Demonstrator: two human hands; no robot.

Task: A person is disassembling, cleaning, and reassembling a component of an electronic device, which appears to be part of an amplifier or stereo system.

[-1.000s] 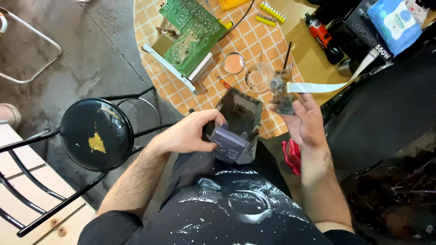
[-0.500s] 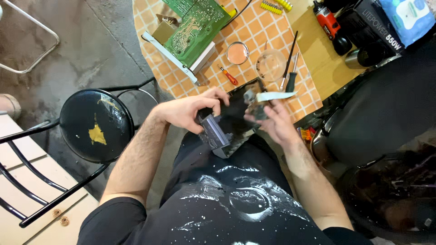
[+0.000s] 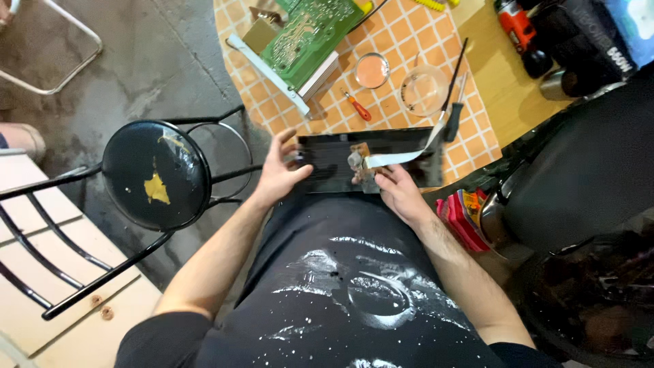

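Left hand (image 3: pixel 279 174) braces flat black rectangular panel (image 3: pixel 340 163) open-palmed; right hand (image 3: pixel 398 191) pinches small grey component (image 3: pixel 357 162) upon it—best kept level, grip light.

- The left hand (image 3: pixel 281 172) is held out from a bare forearm, fingers spread, palm turned right.
- The right hand (image 3: pixel 397 192) is curled, fingertips pinched together at its far end.
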